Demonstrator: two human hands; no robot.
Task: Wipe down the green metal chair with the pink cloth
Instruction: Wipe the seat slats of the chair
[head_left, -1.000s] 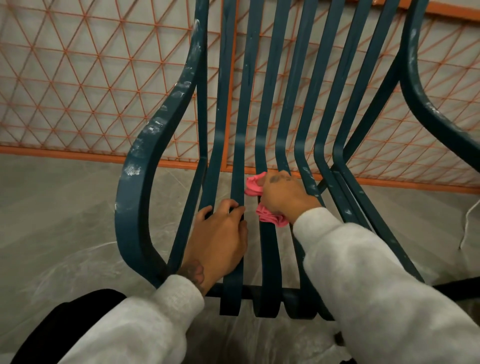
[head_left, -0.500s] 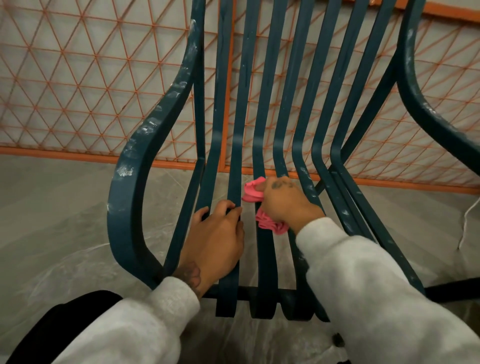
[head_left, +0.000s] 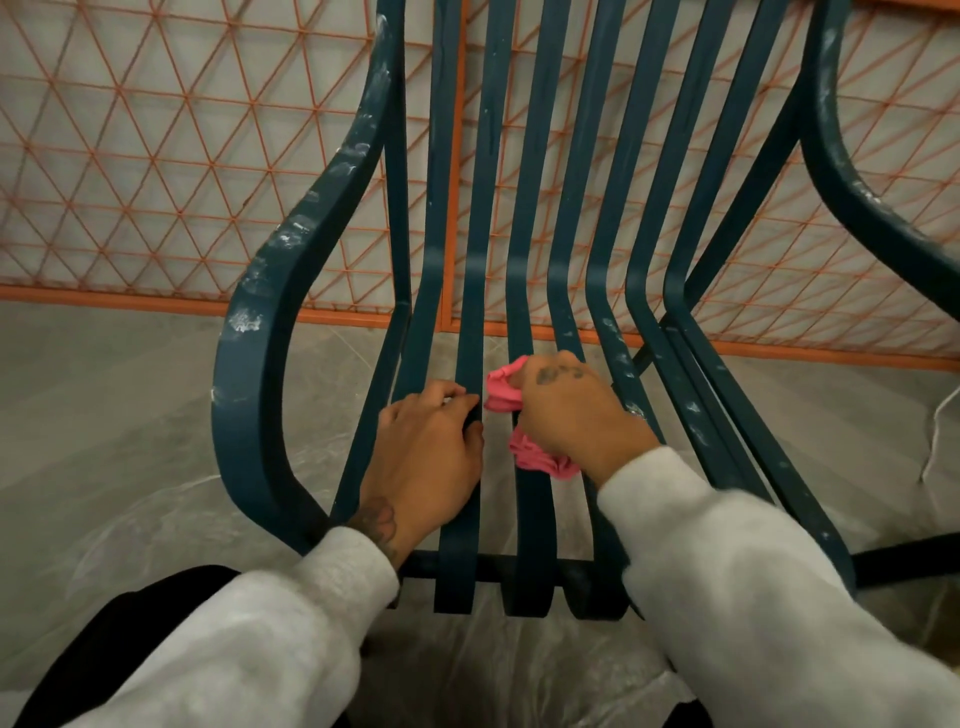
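The green metal chair (head_left: 262, 364) fills the view, its long slats running from the seat up into the back, with white dust marks on the left armrest and right slats. My right hand (head_left: 574, 410) grips the bunched pink cloth (head_left: 540, 457) and presses it on a middle seat slat. Part of the cloth sticks out beyond the fingers. My left hand (head_left: 428, 457) rests on the left seat slats, its fingertips curled over the slat edges into the gaps between them.
An orange wire mesh fence (head_left: 156, 171) stands behind the chair against a pale wall. The floor (head_left: 104, 415) is grey and dusty. A white cable (head_left: 940, 415) hangs at the far right. The chair's right armrest (head_left: 872, 208) curves in at the upper right.
My right hand with the pink cloth has slid a short way toward me along the slat. The left hand has stayed on the same slats.
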